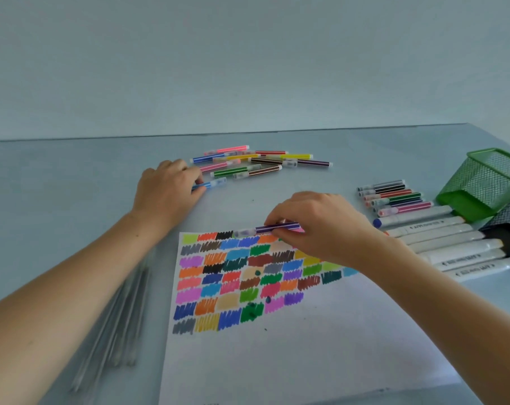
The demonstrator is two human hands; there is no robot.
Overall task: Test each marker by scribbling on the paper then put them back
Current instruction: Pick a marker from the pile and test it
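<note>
A white paper (306,346) lies in front of me, its upper part filled with rows of coloured scribble patches. My right hand (321,226) holds a capped purple striped marker (274,228) level over the paper's top edge. My left hand (167,190) rests on the table at the upper left, fingers closed on a blue striped marker (211,184). Beyond it lies a loose pile of thin striped markers (262,160). A second group of thin markers (394,197) lies to the right of the paper.
Several thick white markers (452,247) lie side by side at the right. A green mesh holder (481,185) lies tipped over at the far right, with a black mesh holder (508,226) beside it. Thin grey sticks (116,323) lie under my left forearm.
</note>
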